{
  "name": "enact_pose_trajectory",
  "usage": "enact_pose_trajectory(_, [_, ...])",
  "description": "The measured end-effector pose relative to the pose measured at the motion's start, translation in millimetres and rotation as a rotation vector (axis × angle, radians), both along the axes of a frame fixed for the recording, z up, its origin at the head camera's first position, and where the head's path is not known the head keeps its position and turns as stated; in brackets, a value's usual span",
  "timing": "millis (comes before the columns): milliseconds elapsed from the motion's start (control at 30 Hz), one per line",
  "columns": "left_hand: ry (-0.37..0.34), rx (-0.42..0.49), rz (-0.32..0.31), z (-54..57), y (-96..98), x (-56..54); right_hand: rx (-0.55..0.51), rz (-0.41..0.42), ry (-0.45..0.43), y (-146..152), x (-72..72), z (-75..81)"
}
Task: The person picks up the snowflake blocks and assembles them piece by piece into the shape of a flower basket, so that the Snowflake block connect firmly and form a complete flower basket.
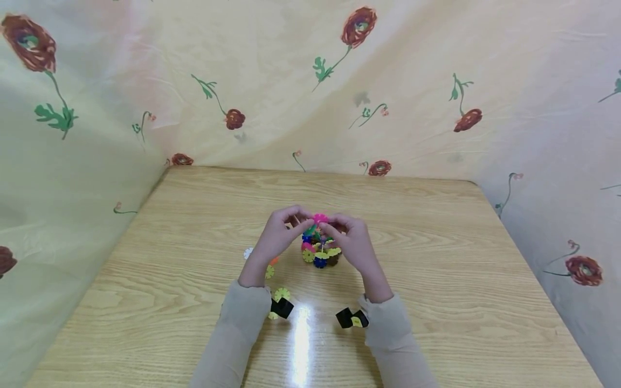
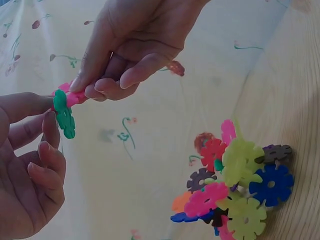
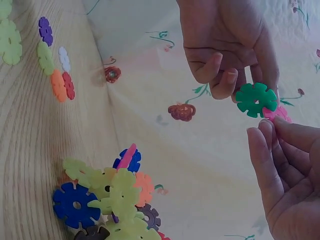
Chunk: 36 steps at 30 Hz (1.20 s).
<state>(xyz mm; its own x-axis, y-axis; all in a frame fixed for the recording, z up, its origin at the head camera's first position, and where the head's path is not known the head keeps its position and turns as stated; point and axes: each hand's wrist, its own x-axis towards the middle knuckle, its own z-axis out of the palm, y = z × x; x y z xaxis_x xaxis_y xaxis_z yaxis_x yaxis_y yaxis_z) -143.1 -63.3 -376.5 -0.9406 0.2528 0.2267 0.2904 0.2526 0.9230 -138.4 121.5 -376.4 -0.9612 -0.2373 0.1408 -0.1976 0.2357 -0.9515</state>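
Observation:
Both hands meet at mid-table, raised over a built cluster of flower-shaped notched plastic discs. My left hand (image 1: pixel 283 231) pinches a green notched disc (image 3: pixel 247 97) between thumb and fingers. A pink notched disc (image 3: pixel 280 114) is pinched by my right hand (image 1: pixel 354 242). The two discs overlap at their notched edges, crossing at an angle in the left wrist view. Below stands the cluster (image 3: pixel 122 195), made of several yellow, blue, pink, orange, red and dark discs slotted together. In the head view the hands partly cover its top.
Loose discs lie on the table to the left: a purple disc (image 3: pixel 46 31), a white disc (image 3: pixel 64 59), an orange disc (image 3: pixel 58 86), a red disc (image 3: pixel 70 86) and several yellow ones (image 1: pixel 282 293). Floral cloth (image 1: pixel 291 81) hangs behind and beside the wooden table (image 1: pixel 461 269).

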Motion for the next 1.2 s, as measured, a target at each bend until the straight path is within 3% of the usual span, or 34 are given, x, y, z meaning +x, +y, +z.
enact_pose_trajectory(300, [0.029,-0.009,-0.012,-3.8,-1.5,0.9,-0.011,0.022,-0.002,-2.3,2.9,-3.2])
enact_pose_trajectory(567, [0.014,-0.023,-0.018,-4.8,-1.8,2.0,-0.019,-0.008,0.002,-1.3,4.2,-4.5])
enact_pose_trajectory(1200, [0.013,0.001,-0.017,-6.0,-1.6,3.7,-0.023,0.011,0.012,-2.1,6.5,-5.5])
